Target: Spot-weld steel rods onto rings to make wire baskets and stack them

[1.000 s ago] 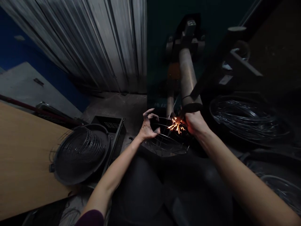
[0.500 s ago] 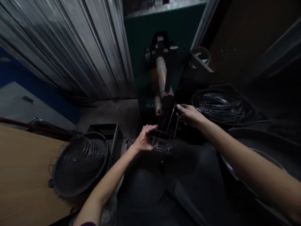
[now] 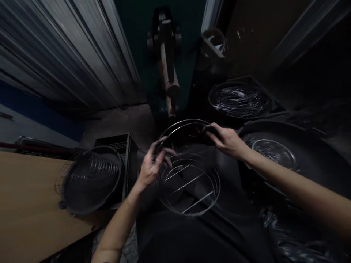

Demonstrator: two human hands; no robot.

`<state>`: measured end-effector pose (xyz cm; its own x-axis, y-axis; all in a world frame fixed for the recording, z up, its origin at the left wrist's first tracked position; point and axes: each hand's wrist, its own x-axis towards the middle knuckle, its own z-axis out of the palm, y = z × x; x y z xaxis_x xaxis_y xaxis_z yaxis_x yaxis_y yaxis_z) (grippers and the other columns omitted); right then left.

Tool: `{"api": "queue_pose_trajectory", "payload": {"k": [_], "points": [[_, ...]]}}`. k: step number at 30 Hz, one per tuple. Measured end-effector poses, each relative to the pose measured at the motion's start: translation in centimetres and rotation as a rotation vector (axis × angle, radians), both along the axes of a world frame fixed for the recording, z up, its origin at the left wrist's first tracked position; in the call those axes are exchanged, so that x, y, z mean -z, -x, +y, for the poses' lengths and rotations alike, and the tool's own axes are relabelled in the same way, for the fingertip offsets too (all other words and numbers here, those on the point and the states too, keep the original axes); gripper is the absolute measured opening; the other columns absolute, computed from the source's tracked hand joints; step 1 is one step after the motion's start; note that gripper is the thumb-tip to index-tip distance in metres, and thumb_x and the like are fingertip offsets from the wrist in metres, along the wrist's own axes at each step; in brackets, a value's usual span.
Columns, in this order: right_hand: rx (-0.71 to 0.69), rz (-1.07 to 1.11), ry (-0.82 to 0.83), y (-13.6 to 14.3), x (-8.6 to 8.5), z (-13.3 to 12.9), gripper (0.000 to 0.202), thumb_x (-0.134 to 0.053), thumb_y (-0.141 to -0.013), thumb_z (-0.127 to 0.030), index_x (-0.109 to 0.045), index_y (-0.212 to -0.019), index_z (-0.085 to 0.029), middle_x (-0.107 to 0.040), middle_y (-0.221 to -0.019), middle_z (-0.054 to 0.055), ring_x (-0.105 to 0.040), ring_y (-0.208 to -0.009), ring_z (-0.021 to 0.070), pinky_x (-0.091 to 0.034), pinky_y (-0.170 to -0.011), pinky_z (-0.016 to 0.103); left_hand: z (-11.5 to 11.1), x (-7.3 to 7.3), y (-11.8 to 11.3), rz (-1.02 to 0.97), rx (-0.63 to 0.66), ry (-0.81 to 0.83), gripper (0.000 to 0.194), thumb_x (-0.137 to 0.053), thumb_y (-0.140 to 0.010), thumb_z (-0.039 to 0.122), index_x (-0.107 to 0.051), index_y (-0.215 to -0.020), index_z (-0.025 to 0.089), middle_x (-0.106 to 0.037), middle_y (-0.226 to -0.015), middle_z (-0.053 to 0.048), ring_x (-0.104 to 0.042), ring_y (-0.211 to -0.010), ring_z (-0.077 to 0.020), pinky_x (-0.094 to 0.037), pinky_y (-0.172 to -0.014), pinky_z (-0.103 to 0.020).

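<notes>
A round wire frame (image 3: pixel 192 211), with rings and straight cross wires, is in front of my body, below the machine arm (image 3: pixel 171 78). My left hand (image 3: pixel 154 162) is at the left side of its upper ring, thumb and fingers bent round the wire and blurred. At the upper right of the same ring, my right hand (image 3: pixel 223 138) pinches the wire between thumb and fingers. The lower rings hang over my dark-clothed lap. The frame is apart from the machine's rounded tip.
A basin (image 3: pixel 82 197) with wire rings stands at the left by a black crate (image 3: pixel 128 149). On the right are a tub of wire pieces (image 3: pixel 238 100) and a large basin (image 3: pixel 309 146) holding a smaller bowl. Wooden board (image 3: pixel 24 204) lies at far left.
The wire frame has come away from the machine arm toward me and turned, so its rings now face up. Both hands moved with it, the left one leftward. The view has shifted too.
</notes>
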<state>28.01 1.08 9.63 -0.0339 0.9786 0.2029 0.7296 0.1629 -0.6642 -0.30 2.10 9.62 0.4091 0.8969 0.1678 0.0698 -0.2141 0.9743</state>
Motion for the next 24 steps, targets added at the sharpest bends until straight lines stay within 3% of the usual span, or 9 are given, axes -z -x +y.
{"api": "queue_pose_trajectory", "payload": {"k": [3,5,7,9,12,14,17,21,24], "points": [[0.017,0.079,0.073,1.4,4.0,4.5,0.017,-0.054,-0.085,-0.027,-0.066,-0.094,-0.021,-0.069,-0.09,0.007,-0.065,-0.083,0.0222,-0.048,-0.079,0.034,-2.6,0.6,-3.7,-0.1,0.155,0.363,0.047,-0.048,-0.091,0.048,-0.051,-0.127,0.018,-0.055,-0.061,0.004,-0.04,-0.042,-0.0042,-0.032,-0.043,-0.017],[-0.018,0.061,0.092,2.5,5.8,7.0,0.016,-0.057,-0.082,-0.022,-0.069,-0.093,-0.02,-0.068,-0.093,0.006,-0.064,-0.086,0.021,-0.048,-0.083,0.034,-3.2,1.6,-6.7,-0.154,0.171,0.446,0.047,-0.054,-0.087,0.048,-0.055,-0.122,0.015,-0.05,-0.056,0.006,-0.039,-0.043,-0.0036,-0.03,-0.043,-0.017],[-0.059,-0.035,0.047,3.4,6.1,8.7,0.02,-0.059,-0.082,-0.018,-0.072,-0.096,-0.021,-0.066,-0.094,0.006,-0.062,-0.084,0.0197,-0.048,-0.078,0.031,-2.7,2.5,-8.7,-0.215,0.129,0.486,0.051,-0.056,-0.085,0.05,-0.055,-0.121,0.014,-0.048,-0.054,0.007,-0.035,-0.041,-0.0031,-0.026,-0.042,-0.017],[-0.082,-0.174,-0.015,4.0,5.2,9.4,0.025,-0.058,-0.083,-0.019,-0.072,-0.104,-0.022,-0.063,-0.096,0.007,-0.061,-0.08,0.0193,-0.047,-0.069,0.029,-1.7,2.9,-9.3,-0.27,0.091,0.523,0.059,-0.061,-0.08,0.054,-0.052,-0.123,0.015,-0.047,-0.054,0.008,-0.033,-0.04,-0.0029,-0.024,-0.041,-0.017],[-0.162,-0.382,-0.047,4.5,2.5,8.7,0.031,-0.057,-0.087,-0.026,-0.069,-0.116,-0.024,-0.064,-0.096,0.008,-0.06,-0.076,0.0188,-0.042,-0.061,0.027,-0.3,2.3,-7.9,-0.357,0.141,0.577,0.072,-0.067,-0.071,0.061,-0.051,-0.125,0.015,-0.046,-0.053,0.008,-0.036,-0.043,-0.0036,-0.026,-0.044,-0.017],[-0.25,-0.496,-0.055,4.8,0.7,7.5,0.035,-0.054,-0.089,-0.029,-0.065,-0.122,-0.024,-0.066,-0.095,0.008,-0.06,-0.077,0.0189,-0.04,-0.059,0.026,0.3,1.6,-6.6,-0.386,0.203,0.617,0.069,-0.059,-0.074,0.067,-0.057,-0.118,0.013,-0.043,-0.049,0.008,-0.035,-0.043,-0.0043,-0.027,-0.045,-0.017],[-0.335,-0.642,-0.042,5.0,-1.2,5.4,0.045,-0.048,-0.091,-0.022,-0.053,-0.136,-0.023,-0.068,-0.094,0.008,-0.062,-0.078,0.0199,-0.038,-0.057,0.026,0.6,0.9,-5.6,-0.348,0.265,0.686,0.051,-0.057,-0.08,0.06,-0.064,-0.095,0.012,-0.047,-0.05,0.005,-0.038,-0.042,-0.0041,-0.028,-0.044,-0.017],[-0.372,-0.725,-0.05,4.9,-1.9,3.6,0.061,-0.047,-0.091,-0.018,-0.03,-0.149,-0.021,-0.068,-0.097,0.008,-0.062,-0.078,0.0204,-0.04,-0.056,0.026,0.6,0.8,-5.9,-0.361,0.311,0.758,0.038,-0.063,-0.08,0.051,-0.062,-0.082,0.013,-0.056,-0.059,0.002,-0.053,-0.051,-0.0063,-0.038,-0.049,-0.017],[-0.368,-0.787,-0.055,5.0,-1.7,3.0,0.065,-0.049,-0.092,-0.018,-0.023,-0.151,-0.02,-0.067,-0.102,0.011,-0.063,-0.081,0.0209,-0.04,-0.055,0.026,0.6,0.7,-5.8,-0.292,0.298,0.691,0.036,-0.061,-0.082,0.049,-0.061,-0.08,0.013,-0.056,-0.059,0.002,-0.053,-0.051,-0.0059,-0.043,-0.053,-0.018]]}}
